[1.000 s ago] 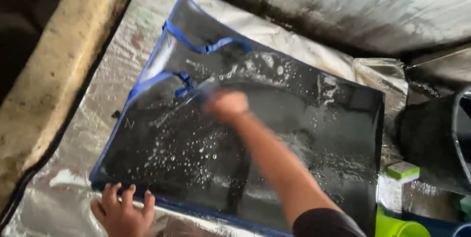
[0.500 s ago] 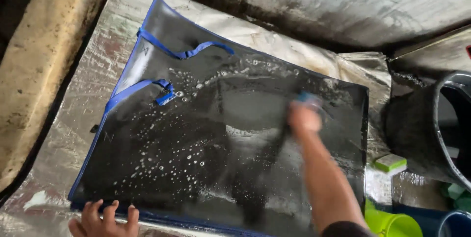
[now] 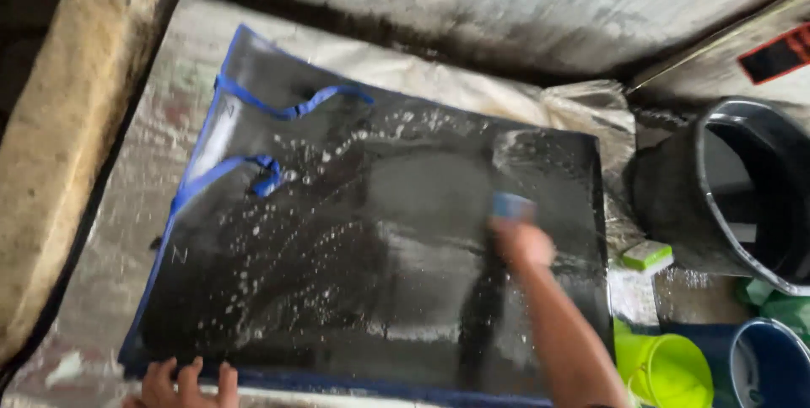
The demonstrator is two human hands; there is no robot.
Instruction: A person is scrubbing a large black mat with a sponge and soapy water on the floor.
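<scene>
Lying flat on a silvery plastic sheet [image 3: 110, 231], a wet black bag [image 3: 371, 248] with blue handles [image 3: 270, 142] is flecked with suds. A blue scrubber [image 3: 512, 205] is clasped in the right hand [image 3: 523, 243], whose grip is closed on it, against the bag's right part. The bag's near edge is pressed by the left hand [image 3: 181, 383], fingers spread. A green sponge [image 3: 646, 255] and dark bucket [image 3: 742, 193] are seen beside it.

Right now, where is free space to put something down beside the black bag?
Free: the silver sheet between the stone curb and the black bag. Crowded: right side, with bucket, green sponge, green cup.
</scene>
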